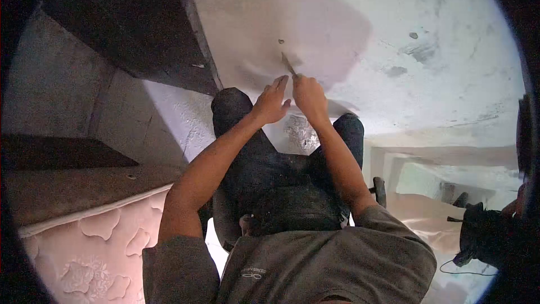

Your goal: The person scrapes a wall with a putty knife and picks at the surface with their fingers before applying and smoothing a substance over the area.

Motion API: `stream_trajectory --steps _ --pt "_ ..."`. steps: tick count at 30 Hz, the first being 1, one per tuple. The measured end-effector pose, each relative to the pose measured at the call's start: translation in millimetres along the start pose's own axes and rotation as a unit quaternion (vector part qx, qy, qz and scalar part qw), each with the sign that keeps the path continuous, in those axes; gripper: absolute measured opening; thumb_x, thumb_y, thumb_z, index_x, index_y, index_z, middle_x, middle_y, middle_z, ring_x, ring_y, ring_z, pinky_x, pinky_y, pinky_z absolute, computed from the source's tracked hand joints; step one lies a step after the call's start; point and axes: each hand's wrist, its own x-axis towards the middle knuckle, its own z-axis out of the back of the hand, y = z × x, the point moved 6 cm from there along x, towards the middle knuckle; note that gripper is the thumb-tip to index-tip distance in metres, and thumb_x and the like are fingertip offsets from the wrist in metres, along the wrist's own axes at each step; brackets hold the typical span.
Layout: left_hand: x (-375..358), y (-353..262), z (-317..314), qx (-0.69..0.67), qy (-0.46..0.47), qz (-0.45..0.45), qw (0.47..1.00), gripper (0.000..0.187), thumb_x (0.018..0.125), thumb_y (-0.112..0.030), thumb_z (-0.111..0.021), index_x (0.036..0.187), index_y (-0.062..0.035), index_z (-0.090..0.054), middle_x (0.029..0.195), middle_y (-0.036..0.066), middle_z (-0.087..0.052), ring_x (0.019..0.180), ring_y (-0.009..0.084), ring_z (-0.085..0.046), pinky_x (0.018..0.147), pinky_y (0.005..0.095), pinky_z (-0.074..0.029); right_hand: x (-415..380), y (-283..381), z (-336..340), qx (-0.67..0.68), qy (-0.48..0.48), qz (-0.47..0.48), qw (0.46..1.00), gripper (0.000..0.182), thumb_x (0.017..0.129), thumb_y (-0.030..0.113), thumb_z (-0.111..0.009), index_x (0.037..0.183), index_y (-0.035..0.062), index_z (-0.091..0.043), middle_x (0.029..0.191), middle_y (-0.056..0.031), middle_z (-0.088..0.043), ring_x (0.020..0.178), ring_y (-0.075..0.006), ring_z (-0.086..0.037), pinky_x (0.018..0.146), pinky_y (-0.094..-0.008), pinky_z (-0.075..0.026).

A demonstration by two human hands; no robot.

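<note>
My right hand (310,97) is closed round a thin, narrow-bladed tool (289,66), whose pointed end angles up and left close to the pale wall (332,17). Just beyond the tip, a small dark hole or chip (281,41) marks the wall surface. Beside it, my left hand (272,102) has its fingers stretched out and thumb apart, holding nothing, with fingertips near the wall below the blade. The tool's handle is hidden inside my right fist. Shadows of both hands and the tool fall on the wall.
Dark furniture panels (129,17) rise on the left, above a pink quilted mattress (101,247). Another chipped spot (413,35) and grey scuffs mark the wall to the right. A black bag-like object (481,231) with a thin cord is at the lower right. My knees are close to the wall.
</note>
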Motion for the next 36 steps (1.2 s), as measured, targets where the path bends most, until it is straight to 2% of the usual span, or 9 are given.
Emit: stream_trajectory --steps 8,10,15,19,22,26,28,31,36 --pt "-1 13 -13 0.005 0.025 0.031 0.999 0.07 0.081 -0.016 -0.06 0.137 0.0061 -0.025 0.139 0.023 -0.033 0.119 0.0443 -0.041 0.102 0.0465 -0.035 5 -6 -11 -0.021 0.006 0.006 1.0 0.025 0.09 0.021 -0.046 0.089 0.0017 -0.062 0.077 -0.0276 -0.062 0.074 -0.0456 -0.062 0.064 -0.0523 -0.051" --pt "-2 9 -12 0.018 0.013 -0.013 1.0 0.07 0.083 -0.017 -0.061 0.139 0.0028 -0.025 0.14 0.025 -0.033 0.127 0.0403 -0.035 0.106 0.0455 -0.03 8 -3 -7 -0.007 0.005 0.007 1.0 0.026 0.091 0.021 -0.046 0.089 0.0017 -0.062 0.077 -0.0278 -0.061 0.074 -0.046 -0.061 0.064 -0.0529 -0.051" --pt "0 3 -5 -0.019 0.046 0.033 0.998 0.071 0.082 -0.016 -0.061 0.139 0.0032 -0.024 0.14 0.025 -0.033 0.127 0.0407 -0.035 0.106 0.0452 -0.03 14 -3 -26 -0.027 0.015 0.034 0.999 0.027 0.091 0.022 -0.044 0.09 0.0022 -0.062 0.078 -0.0278 -0.062 0.075 -0.0451 -0.062 0.065 -0.0527 -0.051" --pt "-3 2 -3 -0.023 0.051 0.049 0.997 0.072 0.081 -0.015 -0.062 0.139 0.0036 -0.024 0.14 0.025 -0.033 0.128 0.0398 -0.035 0.107 0.0444 -0.029 10 -7 -11 -0.007 0.023 -0.01 1.0 0.028 0.091 0.022 -0.044 0.089 0.0016 -0.062 0.078 -0.0273 -0.062 0.075 -0.0437 -0.063 0.064 -0.0524 -0.051" --pt "-3 2 -2 0.004 -0.007 -0.01 1.0 0.069 0.08 -0.013 -0.06 0.137 0.0051 -0.026 0.136 0.024 -0.036 0.114 0.0457 -0.045 0.098 0.048 -0.038 7 -7 -13 0.004 0.008 0.024 1.0 0.027 0.091 0.021 -0.044 0.089 0.0013 -0.062 0.078 -0.0266 -0.062 0.075 -0.0428 -0.063 0.064 -0.0527 -0.05" --pt "-1 4 -10 -0.013 0.019 -0.006 1.0 0.069 0.08 -0.014 -0.06 0.136 0.007 -0.026 0.136 0.025 -0.036 0.116 0.0446 -0.043 0.1 0.0477 -0.036 10 -9 -26 -0.049 0.011 0.058 0.997 0.026 0.091 0.02 -0.044 0.088 0.0022 -0.063 0.077 -0.0232 -0.063 0.073 -0.0414 -0.063 0.067 -0.0514 -0.051" --pt "-2 2 -6 0.02 -0.008 -0.035 0.999 0.069 0.08 -0.015 -0.06 0.136 0.0076 -0.026 0.136 0.025 -0.036 0.117 0.0437 -0.043 0.1 0.0475 -0.035 6 -2 -6 -0.062 0.018 0.018 0.998 0.026 0.091 0.019 -0.043 0.09 0.0024 -0.063 0.08 -0.0226 -0.063 0.075 -0.0408 -0.064 0.067 -0.05 -0.051" --pt "-4 3 -5 -0.014 0.022 0.013 1.0 0.068 0.082 -0.014 -0.061 0.137 0.005 -0.026 0.138 0.024 -0.035 0.127 0.0394 -0.035 0.107 0.0438 -0.029 9 -4 -10 -0.046 0.017 0.028 0.998 0.024 0.09 0.019 -0.044 0.095 0.0043 -0.063 0.084 -0.0232 -0.063 0.076 -0.041 -0.063 0.067 -0.0496 -0.051" --pt "-4 0 -11 -0.006 0.006 -0.021 1.0 0.069 0.08 -0.013 -0.061 0.136 0.0062 -0.027 0.137 0.025 -0.035 0.116 0.0437 -0.044 0.099 0.0471 -0.036 6 -2 -17 -0.063 -0.001 0.064 0.996 0.022 0.087 0.018 -0.047 0.091 0.0031 -0.063 0.083 -0.0227 -0.063 0.076 -0.0407 -0.064 0.066 -0.0495 -0.052"
